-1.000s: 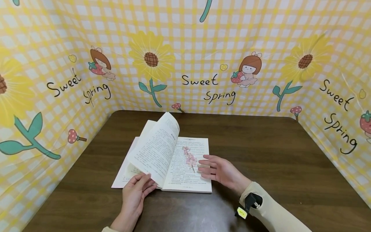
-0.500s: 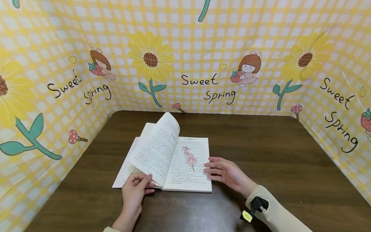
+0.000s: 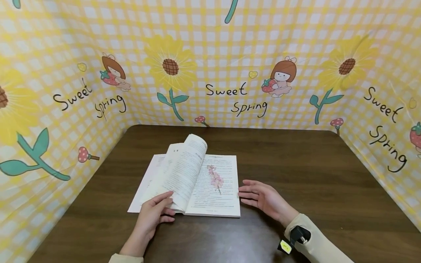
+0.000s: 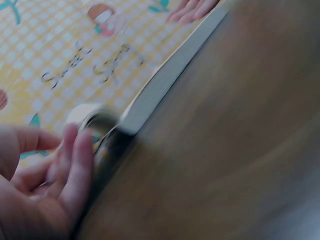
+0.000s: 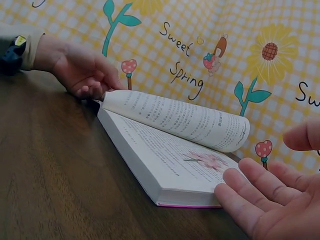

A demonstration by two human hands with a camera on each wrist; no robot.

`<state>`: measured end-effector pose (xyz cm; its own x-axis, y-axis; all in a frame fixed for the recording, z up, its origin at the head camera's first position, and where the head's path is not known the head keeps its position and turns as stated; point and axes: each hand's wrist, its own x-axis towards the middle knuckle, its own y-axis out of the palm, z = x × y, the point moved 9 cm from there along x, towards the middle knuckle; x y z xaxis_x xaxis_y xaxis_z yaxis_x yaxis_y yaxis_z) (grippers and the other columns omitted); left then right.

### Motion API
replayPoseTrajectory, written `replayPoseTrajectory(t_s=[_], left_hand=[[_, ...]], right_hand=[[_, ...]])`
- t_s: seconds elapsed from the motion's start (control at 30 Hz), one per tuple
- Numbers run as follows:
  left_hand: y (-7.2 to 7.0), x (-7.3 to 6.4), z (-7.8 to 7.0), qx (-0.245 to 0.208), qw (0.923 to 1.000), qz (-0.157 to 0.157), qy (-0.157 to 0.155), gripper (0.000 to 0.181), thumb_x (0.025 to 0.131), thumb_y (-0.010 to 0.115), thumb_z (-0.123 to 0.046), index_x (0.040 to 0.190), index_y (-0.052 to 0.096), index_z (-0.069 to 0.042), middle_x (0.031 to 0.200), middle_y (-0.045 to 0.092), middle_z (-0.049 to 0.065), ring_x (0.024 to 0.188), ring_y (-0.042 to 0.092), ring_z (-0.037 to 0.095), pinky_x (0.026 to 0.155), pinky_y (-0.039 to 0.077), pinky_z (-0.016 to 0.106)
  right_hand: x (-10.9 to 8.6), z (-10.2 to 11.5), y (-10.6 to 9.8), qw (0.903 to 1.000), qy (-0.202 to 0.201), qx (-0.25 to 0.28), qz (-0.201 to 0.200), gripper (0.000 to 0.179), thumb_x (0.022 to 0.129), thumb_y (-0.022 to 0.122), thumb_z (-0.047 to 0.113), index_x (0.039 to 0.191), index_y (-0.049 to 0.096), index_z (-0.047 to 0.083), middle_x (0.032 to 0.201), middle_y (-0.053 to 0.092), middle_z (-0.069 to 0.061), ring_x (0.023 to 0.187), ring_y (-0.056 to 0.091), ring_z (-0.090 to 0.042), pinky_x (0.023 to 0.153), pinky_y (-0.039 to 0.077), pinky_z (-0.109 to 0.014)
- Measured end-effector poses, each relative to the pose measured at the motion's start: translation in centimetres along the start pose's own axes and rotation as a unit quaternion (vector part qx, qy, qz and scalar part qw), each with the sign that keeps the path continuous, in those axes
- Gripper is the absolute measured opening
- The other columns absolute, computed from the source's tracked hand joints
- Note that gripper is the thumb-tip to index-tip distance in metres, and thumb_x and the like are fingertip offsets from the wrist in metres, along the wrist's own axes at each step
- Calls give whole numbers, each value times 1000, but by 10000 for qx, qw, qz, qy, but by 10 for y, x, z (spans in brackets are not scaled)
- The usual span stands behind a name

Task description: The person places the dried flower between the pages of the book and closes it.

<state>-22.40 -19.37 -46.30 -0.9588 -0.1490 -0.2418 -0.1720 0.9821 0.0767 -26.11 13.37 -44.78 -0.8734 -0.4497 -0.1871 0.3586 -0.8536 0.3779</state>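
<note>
While lying open on the tabletop (image 3: 296, 171), book (image 3: 210, 197) bears a pressed pink flower sprig (image 3: 215, 179) on its right page. My left hand (image 3: 154, 215) pinches the lifted pages (image 3: 182, 171) at their lower edge. My right hand (image 3: 266, 199), fingers spread, hovers just beside the book's right edge.

Lying open mid-table: book (image 3: 197, 182), its curled pages (image 3: 182, 170) arching over the flower (image 3: 215, 179) from the left. Leaving bare table (image 3: 312, 171) right and behind. Closing in on three sides: patterned backdrop (image 3: 230, 73).
</note>
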Motion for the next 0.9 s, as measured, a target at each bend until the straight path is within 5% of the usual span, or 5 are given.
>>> replayPoseTrajectory(t_s=[0.2,0.33,0.7,0.8,0.9], left_hand=[[3,2,4,427,9900,1245,-511,55,101,56,-26,145,45,5,100,62,9,72,70,22,64,60,39],[0,5,2,858,9810,1638,-589,61,102,56,-32,147,39,6,94,64,8,77,72,26,65,60,40],[-14,30,-12,2181,9700,1011,-361,34,97,60,-21,114,64,9,72,65,6,60,69,18,49,56,31],[-16,36,-19,2777,9582,674,-119,23,96,61,-17,95,68,5,66,62,5,53,65,15,44,51,27],[-15,40,-29,3567,9328,439,269,27,95,62,-17,75,66,0,58,58,2,48,58,12,43,44,24]], right_hand=[[1,-2,-2,10000,30,57,28,56,103,43,8,149,19,-13,129,59,-21,119,59,-30,102,48,-42],[1,-2,-3,10000,10,46,-6,56,103,42,8,150,19,-13,127,60,-20,117,60,-29,101,48,-42],[1,-4,-7,10000,1,28,-13,54,104,40,8,150,18,-12,114,63,-10,109,62,-23,98,50,-42],[1,-5,-9,10000,5,24,-25,54,104,39,8,149,18,-12,112,64,-7,107,63,-23,96,51,-41],[1,-4,-10,10000,-10,5,-21,54,104,40,9,149,19,-11,109,65,-5,103,63,-22,94,52,-40]])
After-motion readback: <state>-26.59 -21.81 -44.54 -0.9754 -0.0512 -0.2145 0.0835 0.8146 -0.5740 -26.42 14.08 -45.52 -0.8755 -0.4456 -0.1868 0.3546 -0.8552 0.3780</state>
